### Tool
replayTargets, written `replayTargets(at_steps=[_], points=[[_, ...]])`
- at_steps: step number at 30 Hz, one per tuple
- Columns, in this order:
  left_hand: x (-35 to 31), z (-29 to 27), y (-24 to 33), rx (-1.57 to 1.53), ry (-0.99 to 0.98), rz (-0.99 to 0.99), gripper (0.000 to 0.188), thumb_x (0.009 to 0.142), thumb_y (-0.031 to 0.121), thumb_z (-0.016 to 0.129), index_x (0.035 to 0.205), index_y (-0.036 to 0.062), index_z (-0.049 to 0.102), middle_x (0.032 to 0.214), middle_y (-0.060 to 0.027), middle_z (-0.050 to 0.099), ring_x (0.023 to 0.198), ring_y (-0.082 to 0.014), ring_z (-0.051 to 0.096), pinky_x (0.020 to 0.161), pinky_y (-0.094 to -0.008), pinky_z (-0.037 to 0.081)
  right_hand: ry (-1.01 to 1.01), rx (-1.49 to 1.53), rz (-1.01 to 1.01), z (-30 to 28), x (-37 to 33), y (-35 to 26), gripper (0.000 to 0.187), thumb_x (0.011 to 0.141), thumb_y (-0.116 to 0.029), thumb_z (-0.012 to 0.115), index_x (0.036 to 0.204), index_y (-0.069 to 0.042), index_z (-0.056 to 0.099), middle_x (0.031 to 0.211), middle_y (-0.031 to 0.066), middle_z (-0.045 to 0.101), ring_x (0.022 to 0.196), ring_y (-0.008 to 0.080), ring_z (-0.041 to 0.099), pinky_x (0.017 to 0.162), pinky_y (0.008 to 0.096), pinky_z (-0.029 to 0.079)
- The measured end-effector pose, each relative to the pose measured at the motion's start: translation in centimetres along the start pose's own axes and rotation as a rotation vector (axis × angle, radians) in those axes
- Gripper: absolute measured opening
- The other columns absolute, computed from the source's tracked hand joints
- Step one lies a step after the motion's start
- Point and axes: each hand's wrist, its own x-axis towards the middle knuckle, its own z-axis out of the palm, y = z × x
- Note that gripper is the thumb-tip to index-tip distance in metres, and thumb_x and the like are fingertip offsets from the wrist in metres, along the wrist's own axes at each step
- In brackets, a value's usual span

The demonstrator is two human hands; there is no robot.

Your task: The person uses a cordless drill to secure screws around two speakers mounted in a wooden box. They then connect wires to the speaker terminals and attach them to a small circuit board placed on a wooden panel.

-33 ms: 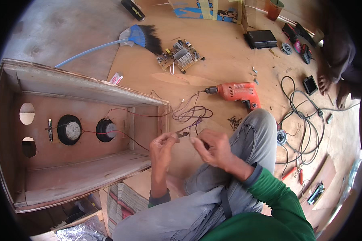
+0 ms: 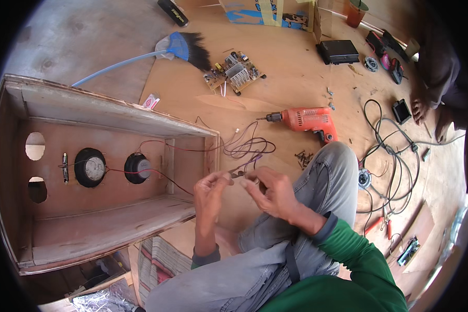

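right of the open brown wooden box (image 2: 109, 229), the left hand (image 2: 210, 190) pinches thin dark wires (image 2: 237, 174). farther from the box, the right hand (image 2: 274, 193) curls, grip indeterminable.

Green top (image 2: 361, 249), dark cuffs (image 2: 325, 227), grey jeans (image 2: 325, 174)

- Left of frame: you have the cabinet (image 2: 114, 234), two speakers (image 2: 94, 169) side by side in it.
- Centre: wires (image 2: 247, 151) on the floor (image 2: 296, 78), between the cabinet and the drill (image 2: 308, 119), above your left grip (image 2: 210, 195) and right grip (image 2: 273, 195).
- Upper centre: the circuit board (image 2: 237, 74), just right of the broom (image 2: 179, 47).
- Right of frame: the cable (image 2: 392, 150), beyond your right knee (image 2: 330, 161), pliers (image 2: 384, 217) below it.
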Motion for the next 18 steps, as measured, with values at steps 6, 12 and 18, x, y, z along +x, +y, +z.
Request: replayTargets(at_steps=[6,12,18], points=[[-0.8,0.9,0.6,-0.099,-0.131,0.115,0.021,0.102,0.008,0.075,0.117,-0.0041,0.083,0.101,-0.0076,0.083,0.095,-0.0147,0.073,0.087,-0.0321,0.058,-0.194,0.172,0.163,1.1,0.3,1.1,0.027,0.107,-0.021,0.076,0.116,0.005,0.073,0.089,0.0068,0.071,0.062,0.0124,0.057,0.058,0.0295,0.047],[0.0,2.3,0.9,0.456,0.095,1.002,0.029,0.089,-0.01,0.08,0.115,0.0033,0.084,0.098,-0.0078,0.078,0.086,-0.0241,0.067,0.077,-0.036,0.054,-0.294,1.406,1.011,-4.5,3.1,1.5,0.019,0.111,-0.018,0.064,0.097,-0.005,0.067,0.077,-0.0021,0.056,0.045,0.0003,0.032,0.037,0.0214,0.029],[-0.5,2.3,0.4,0.523,0.097,1.137,0.032,0.082,-0.008,0.078,0.112,0.0026,0.082,0.1,-0.0061,0.075,0.081,-0.0265,0.061,0.072,-0.0395,0.052,-0.124,0.872,0.9,-6.5,4.1,0.7,0.019,0.106,-0.017,0.068,0.097,-0.001,0.067,0.075,0.0005,0.06,0.044,0.0024,0.035,0.037,0.0225,0.03]])
